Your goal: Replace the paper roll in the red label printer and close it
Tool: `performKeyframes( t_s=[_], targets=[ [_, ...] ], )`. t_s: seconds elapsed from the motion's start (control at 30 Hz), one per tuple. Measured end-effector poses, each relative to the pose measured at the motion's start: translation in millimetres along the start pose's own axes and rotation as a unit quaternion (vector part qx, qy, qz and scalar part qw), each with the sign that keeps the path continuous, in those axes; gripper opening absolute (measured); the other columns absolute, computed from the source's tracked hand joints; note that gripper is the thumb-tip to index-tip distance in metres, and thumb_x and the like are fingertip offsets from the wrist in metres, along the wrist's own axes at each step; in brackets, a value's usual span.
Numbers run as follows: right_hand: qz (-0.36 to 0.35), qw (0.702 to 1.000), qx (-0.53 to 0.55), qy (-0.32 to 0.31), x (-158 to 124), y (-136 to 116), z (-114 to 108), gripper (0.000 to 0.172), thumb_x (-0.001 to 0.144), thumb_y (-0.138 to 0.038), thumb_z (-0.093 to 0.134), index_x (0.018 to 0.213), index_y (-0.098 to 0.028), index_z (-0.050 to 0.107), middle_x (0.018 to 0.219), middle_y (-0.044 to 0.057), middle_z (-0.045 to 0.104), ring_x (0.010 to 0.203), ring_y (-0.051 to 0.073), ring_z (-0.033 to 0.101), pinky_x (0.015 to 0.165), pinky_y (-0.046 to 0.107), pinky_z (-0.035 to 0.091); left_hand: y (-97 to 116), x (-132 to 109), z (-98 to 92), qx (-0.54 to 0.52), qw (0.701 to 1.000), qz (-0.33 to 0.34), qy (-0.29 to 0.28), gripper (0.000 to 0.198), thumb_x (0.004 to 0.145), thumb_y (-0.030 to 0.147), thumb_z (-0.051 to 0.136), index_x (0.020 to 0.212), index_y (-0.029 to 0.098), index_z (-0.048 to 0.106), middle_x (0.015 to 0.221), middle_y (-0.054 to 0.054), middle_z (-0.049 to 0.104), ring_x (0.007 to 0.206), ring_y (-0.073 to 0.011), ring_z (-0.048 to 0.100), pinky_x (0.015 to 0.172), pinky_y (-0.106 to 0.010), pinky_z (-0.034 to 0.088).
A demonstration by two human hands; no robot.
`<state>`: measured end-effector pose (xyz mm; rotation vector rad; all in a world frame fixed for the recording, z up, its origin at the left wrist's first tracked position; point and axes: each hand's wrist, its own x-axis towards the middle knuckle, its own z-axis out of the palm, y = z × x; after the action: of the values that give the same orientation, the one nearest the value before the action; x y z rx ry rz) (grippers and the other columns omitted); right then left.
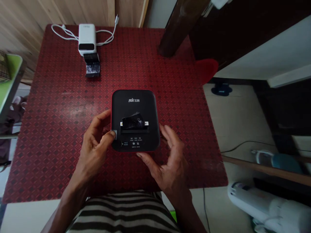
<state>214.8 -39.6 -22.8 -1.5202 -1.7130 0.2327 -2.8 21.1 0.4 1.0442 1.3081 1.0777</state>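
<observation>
Centrally, black printer between both hands

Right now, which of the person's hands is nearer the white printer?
Left. The left hand is nearly straight in front of the white printer; the right hand lies further off, across the black printer.

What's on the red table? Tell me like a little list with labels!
table: red diamond-patterned tabletop
middle: black rounded plastic printer, crumpled black paper scrap at its slot
left hand: curled at the printer's left side, thumb on a small grey tab
right hand: open, fingers by the printer's right front corner
far side: small white plastic printer with a black paper strip sticking out, white cable around it
</observation>
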Motion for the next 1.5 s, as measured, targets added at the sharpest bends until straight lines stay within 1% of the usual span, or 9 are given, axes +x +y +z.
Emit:
performKeyframes(
  t_s=[0.53,0.63,0.77,0.93,1.03,1.13,1.23,1.37,1.5],
  targets=[
    [0.021,0.999,0.025,-0.041,6.2,0.6,-10.3,0.089,0.107,-0.058,0.084,0.178,-0.023,0.044,0.16,0.023,0.075,0.145,0.038,0.078,0.111,0.059,0.073,0.0,1.3,1.7,-0.018,1.0,0.008,-0.002,0.051,0.103,0.032,0.078,0.154,0.029,0.074,0.159,-0.009,0.078,0.154,-0.0364,0.07,0.115,-0.05,0.068],
    [0.0,0.998,0.036,-0.055,24.7,-1.3,-25.7,0.073,0.113,-0.057,0.075,0.173,-0.024,0.052,0.161,0.02,0.076,0.143,0.036,0.079,0.112,0.058,0.073,-1.8,0.9,-1.2,-0.024,1.0,0.008,-0.01,0.048,0.105,0.035,0.077,0.153,0.033,0.074,0.157,-0.008,0.079,0.148,-0.0358,0.074,0.112,-0.05,0.068],
    [-0.06,0.997,-0.008,-0.038,66.9,-8.3,-34.1,0.042,0.121,-0.034,0.061,0.162,-0.026,0.067,0.156,0.014,0.081,0.136,0.03,0.083,0.115,0.053,0.071,-4.7,1.9,-4.1,-0.029,0.999,0.016,-0.025,0.05,0.104,0.038,0.081,0.153,0.033,0.074,0.152,-0.008,0.082,0.142,-0.0358,0.078,0.106,-0.05,0.071],
    [-0.122,0.982,-0.002,-0.143,114.9,-14.9,-5.8,0.032,0.118,-0.013,0.058,0.134,-0.024,0.084,0.131,0.007,0.09,0.12,0.024,0.086,0.11,0.046,0.072,-4.9,2.4,-4.7,-0.053,0.998,0.011,-0.029,0.05,0.103,0.039,0.082,0.151,0.029,0.073,0.15,-0.01,0.083,0.137,-0.0351,0.081,0.105,-0.05,0.071],
    [-0.15,0.955,-0.079,-0.243,133.1,-20.0,16.4,0.031,0.11,-0.001,0.064,0.115,-0.021,0.087,0.124,0.009,0.09,0.119,0.027,0.085,0.11,0.046,0.069,-5.6,2.8,-5.4,-0.062,0.997,0.016,-0.039,0.051,0.102,0.041,0.083,0.151,0.028,0.072,0.15,-0.011,0.083,0.137,-0.0353,0.081,0.107,-0.051,0.07],
    [-0.136,0.922,-0.162,-0.325,144.3,-26.2,30.9,0.029,0.107,0.001,0.065,0.119,-0.018,0.084,0.119,0.011,0.089,0.112,0.029,0.086,0.099,0.043,0.069,-6.5,3.1,-6.9,-0.073,0.996,0.009,-0.043,0.052,0.102,0.044,0.084,0.15,0.029,0.072,0.153,-0.011,0.081,0.14,-0.0358,0.079,0.11,-0.051,0.069],
    [-0.123,0.899,-0.218,-0.36,151.7,-31.1,36.4,0.031,0.108,0.001,0.062,0.123,-0.017,0.082,0.115,0.012,0.088,0.103,0.029,0.086,0.087,0.039,0.065,-7.1,2.9,-8.0,-0.08,0.996,-0.001,-0.047,0.053,0.102,0.045,0.085,0.151,0.03,0.071,0.157,-0.011,0.079,0.141,-0.0357,0.078,0.113,-0.052,0.068],
    [-0.139,0.872,-0.249,-0.398,160.5,-39.5,32.3,0.028,0.111,-0.003,0.062,0.124,-0.017,0.081,0.121,0.012,0.088,0.107,0.029,0.085,0.085,0.038,0.061,-6.9,2.3,-8.3,-0.075,0.996,-0.002,-0.048,0.055,0.102,0.047,0.085,0.151,0.028,0.071,0.155,-0.011,0.08,0.137,-0.0345,0.08,0.113,-0.051,0.067],
    [-0.143,0.879,-0.276,-0.362,159.2,-46.8,23.2,0.022,0.11,-0.01,0.066,0.127,-0.014,0.081,0.123,0.017,0.087,0.111,0.034,0.083,0.087,0.043,0.061,-5.2,2.1,-7.3,-0.067,0.997,-0.012,-0.038,0.058,0.101,0.048,0.086,0.152,0.026,0.071,0.154,-0.012,0.08,0.132,-0.0337,0.081,0.109,-0.049,0.068]
  ],
)
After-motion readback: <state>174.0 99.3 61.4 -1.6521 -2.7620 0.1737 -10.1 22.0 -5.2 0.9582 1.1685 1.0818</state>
